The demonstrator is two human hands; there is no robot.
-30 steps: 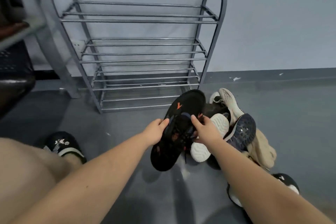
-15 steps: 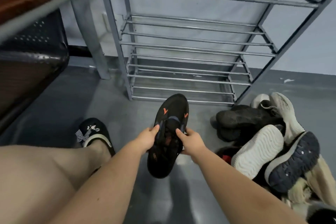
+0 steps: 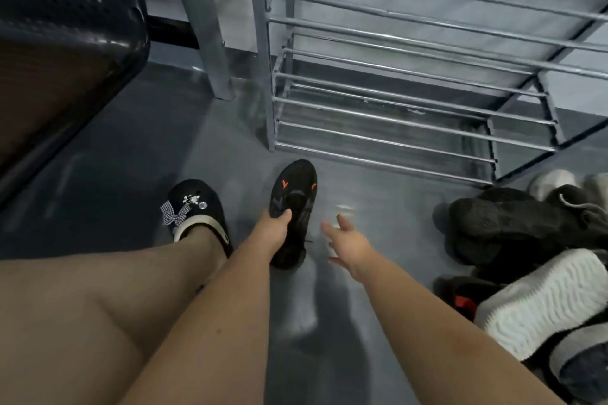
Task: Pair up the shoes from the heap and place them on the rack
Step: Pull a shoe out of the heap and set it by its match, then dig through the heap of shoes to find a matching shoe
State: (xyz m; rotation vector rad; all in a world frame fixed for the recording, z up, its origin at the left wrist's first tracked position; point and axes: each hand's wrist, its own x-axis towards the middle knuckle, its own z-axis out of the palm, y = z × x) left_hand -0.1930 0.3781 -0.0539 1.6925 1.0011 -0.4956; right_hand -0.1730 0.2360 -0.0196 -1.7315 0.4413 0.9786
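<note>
On the grey floor (image 3: 115,174) before the metal rack (image 3: 411,102), whose lower rails hold nothing, the left hand (image 3: 271,233) grips a black shoe with orange marks (image 3: 294,194), thumb curled over its side, sole facing up. Just beside it the right hand (image 3: 348,240) hangs with fingers spread, holding nothing. To the right lies the heap of shoes (image 3: 526,256), near the rack's foot; a black clog with a bow (image 3: 194,207) on the person's foot sits left of the held shoe.
</note>
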